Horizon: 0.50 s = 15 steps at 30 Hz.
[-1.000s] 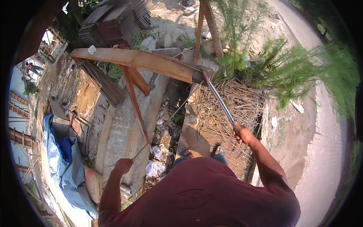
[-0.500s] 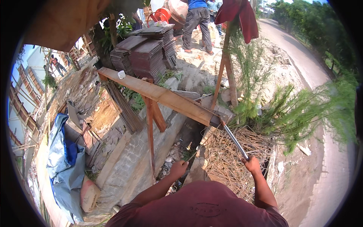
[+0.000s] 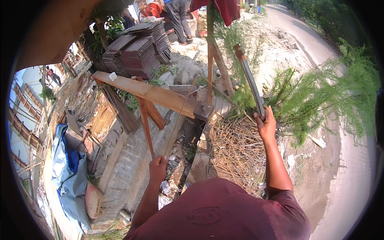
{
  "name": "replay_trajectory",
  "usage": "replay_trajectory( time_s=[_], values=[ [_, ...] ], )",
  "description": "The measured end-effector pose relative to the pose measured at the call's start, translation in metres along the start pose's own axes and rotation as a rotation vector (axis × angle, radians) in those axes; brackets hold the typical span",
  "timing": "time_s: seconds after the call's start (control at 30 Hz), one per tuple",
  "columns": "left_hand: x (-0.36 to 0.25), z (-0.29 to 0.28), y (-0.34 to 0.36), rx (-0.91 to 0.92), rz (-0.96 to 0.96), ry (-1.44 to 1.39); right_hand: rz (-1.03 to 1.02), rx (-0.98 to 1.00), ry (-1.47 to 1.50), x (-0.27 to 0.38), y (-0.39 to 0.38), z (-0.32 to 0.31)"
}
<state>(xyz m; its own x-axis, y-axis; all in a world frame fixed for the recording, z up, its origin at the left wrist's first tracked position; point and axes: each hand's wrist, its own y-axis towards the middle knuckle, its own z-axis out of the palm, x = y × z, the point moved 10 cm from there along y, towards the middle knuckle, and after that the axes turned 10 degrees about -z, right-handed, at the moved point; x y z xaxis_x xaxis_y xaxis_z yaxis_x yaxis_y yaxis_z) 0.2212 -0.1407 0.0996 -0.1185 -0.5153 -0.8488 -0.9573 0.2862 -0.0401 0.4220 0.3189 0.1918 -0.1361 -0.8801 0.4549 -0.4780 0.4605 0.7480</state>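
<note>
My right hand (image 3: 266,122) grips the lower end of a rebar bender (image 3: 252,82), a silver tube with a rusty brown head, raised and tilted above the ground. Closed in a fist, my left hand (image 3: 158,167) is beside the thin wooden leg of the trestle. A thin bent steel rod (image 3: 185,104) appears to run up from that fist across the beam; part of it blends into the background. Ahead of me lies a long wooden beam (image 3: 148,91) with a dark metal block (image 3: 204,111) fixed at its near right end. The bender's head is apart from the block.
Bent thin rods (image 3: 238,150) lie heaped right of a ditch. Straight rods (image 3: 120,108) lean under the beam. Stacked tiles (image 3: 134,56) stand behind it, and a blue tarp (image 3: 74,172) is at left. Green branches (image 3: 308,102) spread at right. A person (image 3: 178,20) stands at the back.
My right hand has lifted the bender off the metal block, up and away to the right. My left hand has moved left and slightly up. The view has shifted a little.
</note>
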Motion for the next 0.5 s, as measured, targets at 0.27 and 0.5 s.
replay_trajectory(
  time_s=[0.27, 0.5],
  values=[
    [0.065, 0.058, -0.036, 0.209, -0.252, -0.367, 0.423, 0.343, 0.509, -0.063, -0.017, 0.047],
    [0.089, 0.096, -0.05, 0.241, -0.346, -0.385, 0.434, 0.408, 0.474, -0.091, -0.043, 0.055]
  ],
)
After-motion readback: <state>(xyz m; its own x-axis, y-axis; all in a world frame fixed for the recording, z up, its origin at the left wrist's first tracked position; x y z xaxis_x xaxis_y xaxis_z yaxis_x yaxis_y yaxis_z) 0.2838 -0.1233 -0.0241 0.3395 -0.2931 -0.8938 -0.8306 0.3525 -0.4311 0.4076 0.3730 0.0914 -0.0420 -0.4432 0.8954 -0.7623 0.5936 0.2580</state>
